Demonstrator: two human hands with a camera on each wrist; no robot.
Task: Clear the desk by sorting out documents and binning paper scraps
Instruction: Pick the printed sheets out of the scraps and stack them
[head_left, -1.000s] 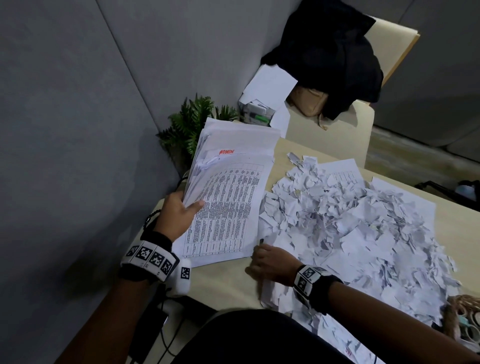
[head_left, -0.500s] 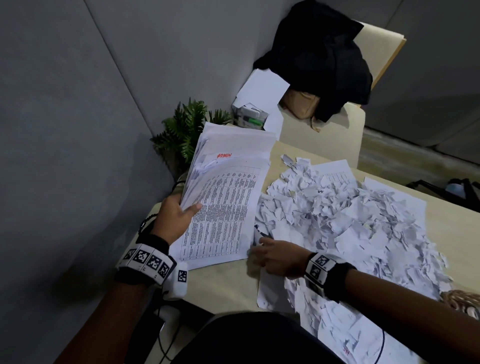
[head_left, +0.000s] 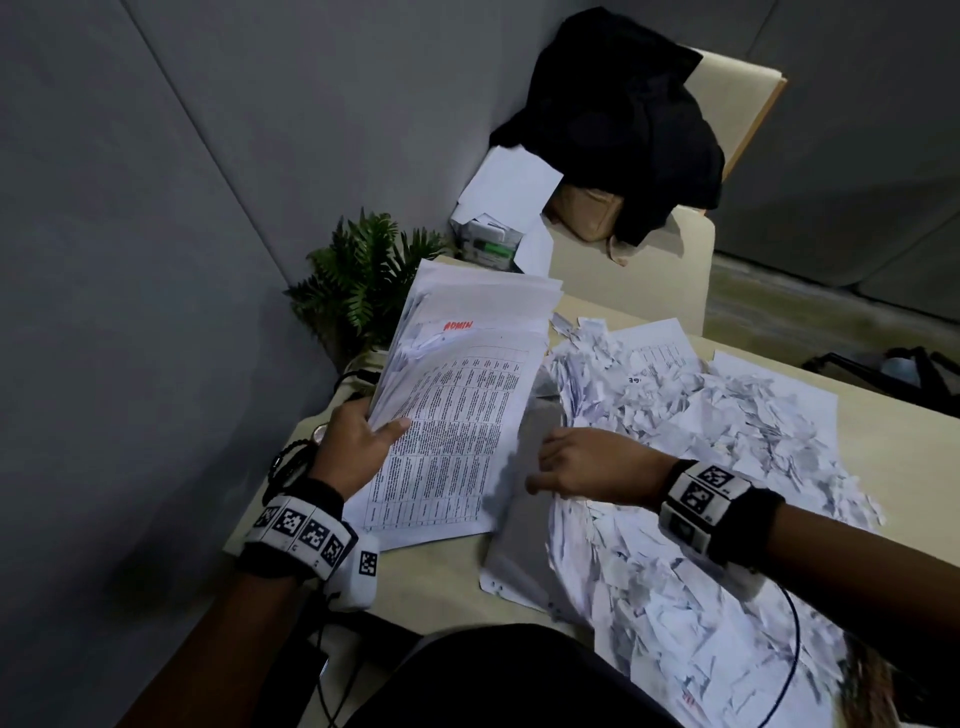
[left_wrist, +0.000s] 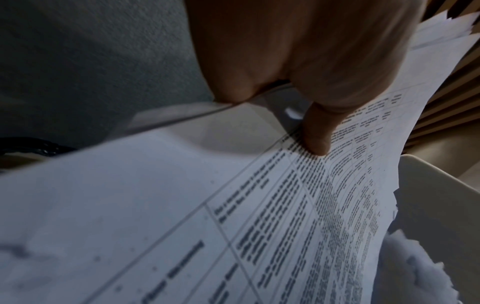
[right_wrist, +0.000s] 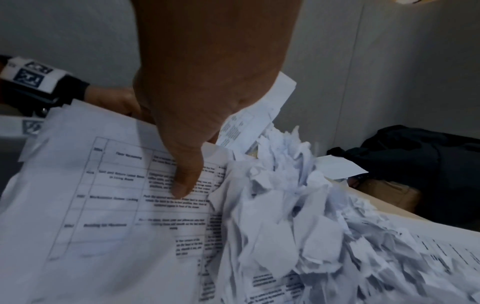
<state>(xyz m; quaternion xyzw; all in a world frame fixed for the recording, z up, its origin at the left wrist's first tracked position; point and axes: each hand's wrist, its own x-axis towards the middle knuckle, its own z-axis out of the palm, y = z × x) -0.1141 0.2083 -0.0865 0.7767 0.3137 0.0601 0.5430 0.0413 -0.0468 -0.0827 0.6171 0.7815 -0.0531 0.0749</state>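
Note:
My left hand (head_left: 363, 441) grips a thick document stack (head_left: 457, 415) at its left edge and holds it tilted up off the desk. Its thumb (left_wrist: 317, 139) presses on the top printed table page (left_wrist: 233, 205). My right hand (head_left: 587, 467) pinches the left edge of a loose printed sheet (head_left: 514, 545), thumb (right_wrist: 184, 181) on top. That sheet (right_wrist: 116, 205) is raised at that edge and carries part of the big heap of torn paper scraps (head_left: 701, 431). The scraps (right_wrist: 285, 205) pile up just right of my thumb. More printed sheets lie under the heap.
Grey partition walls close the left and back. A fern (head_left: 358, 280) stands at the desk's far left corner. Behind it are a box with white papers (head_left: 493, 239), a tan bag (head_left: 587, 213) and a black garment (head_left: 618, 119) on a chair. A black cable (head_left: 789, 649) hangs near my right arm.
My right hand has moved from the desk's front edge up and away, lifting the sheet's left edge with scraps on it. The left hand still holds the stack.

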